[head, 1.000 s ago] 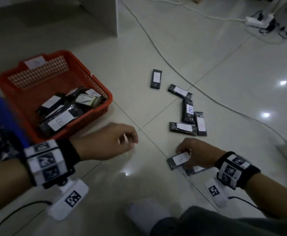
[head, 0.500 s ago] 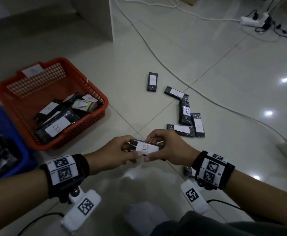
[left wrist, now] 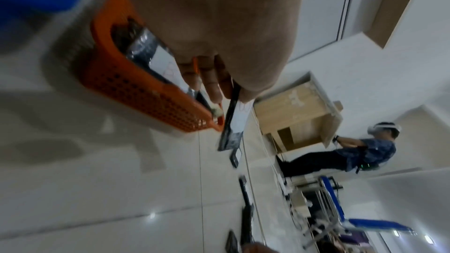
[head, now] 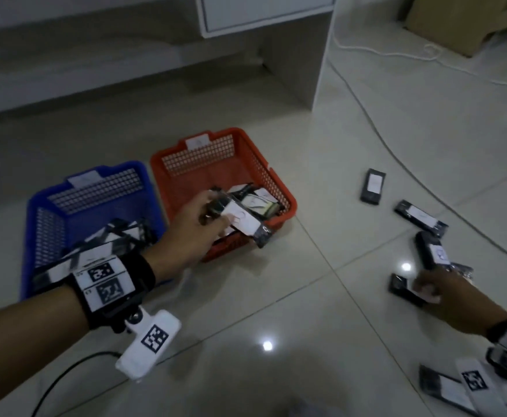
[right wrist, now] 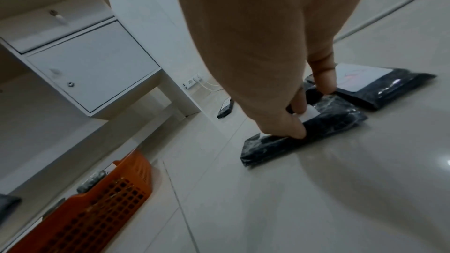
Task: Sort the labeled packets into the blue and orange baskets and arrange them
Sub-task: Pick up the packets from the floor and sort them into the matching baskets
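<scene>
My left hand (head: 219, 218) pinches a dark packet with a white label (head: 243, 222) over the near right corner of the orange basket (head: 279, 188), which holds several packets. In the left wrist view the held packet (left wrist: 233, 122) hangs from thumb and fingers (left wrist: 214, 88) just past the orange basket's rim (left wrist: 146, 93). The blue basket (head: 44, 200), left of the orange one, also holds several packets. My right hand (head: 424, 291) grips a packet lying on the floor (head: 402, 290); its fingers (right wrist: 292, 128) curl round the floor packet (right wrist: 328, 122).
More labeled packets lie on the tiles at the right (head: 373, 186), (head: 421, 218), (head: 431, 251), and one near my right wrist (head: 445, 389). A white cabinet (head: 264, 10) stands behind the baskets. A white cable (head: 396, 152) crosses the floor. Another person (left wrist: 353, 153) is far off.
Both hands held the packet between them; now my left hand alone has carried it left over the orange basket. My right hand went back right and took hold of a floor packet.
</scene>
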